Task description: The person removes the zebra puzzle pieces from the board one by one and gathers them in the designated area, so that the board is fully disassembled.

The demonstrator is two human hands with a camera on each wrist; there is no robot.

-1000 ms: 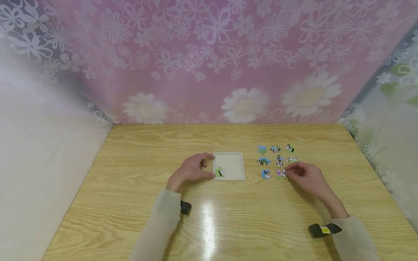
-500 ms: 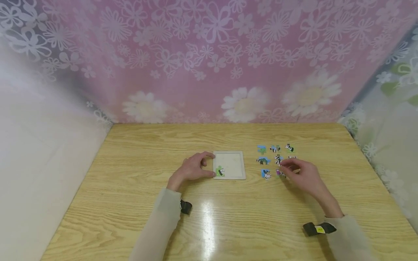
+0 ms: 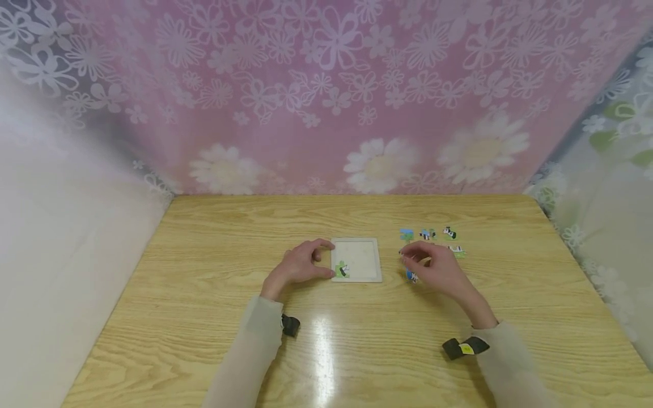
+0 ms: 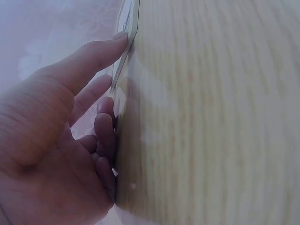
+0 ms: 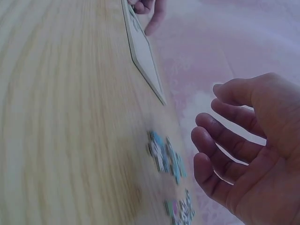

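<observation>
My left hand [image 3: 303, 262] touches the left rim of a small square puzzle tray [image 3: 378, 266] with its thumb and index fingertips, spread apart along that side. One green, black and white jigsaw piece [image 3: 341, 270] lies in the tray's near-left corner. My right hand [image 3: 433, 268] is over the loose pieces, its fingers gently bent, and the right wrist view shows nothing between them. Beneath its fingertips, partly hidden, are a blue and white jigsaw piece [image 5: 158, 152] and a bluish jigsaw piece [image 5: 176, 160]. A piece with a purple patch [image 5: 178, 208] lies closer to that wrist.
Other jigsaw pieces lie beyond and beside my right hand: a blue and green piece [image 3: 406, 233], a blue, black and white piece [image 3: 427, 233], a black and white piece [image 3: 449, 233] and a green and white piece [image 3: 457, 251]. Patterned curtains border the wood-grain table [image 3: 229, 226].
My right hand has moved left, from the near-right piece to above the left column of loose pieces. My left hand stays at the tray's left rim, and the tray has not moved.
</observation>
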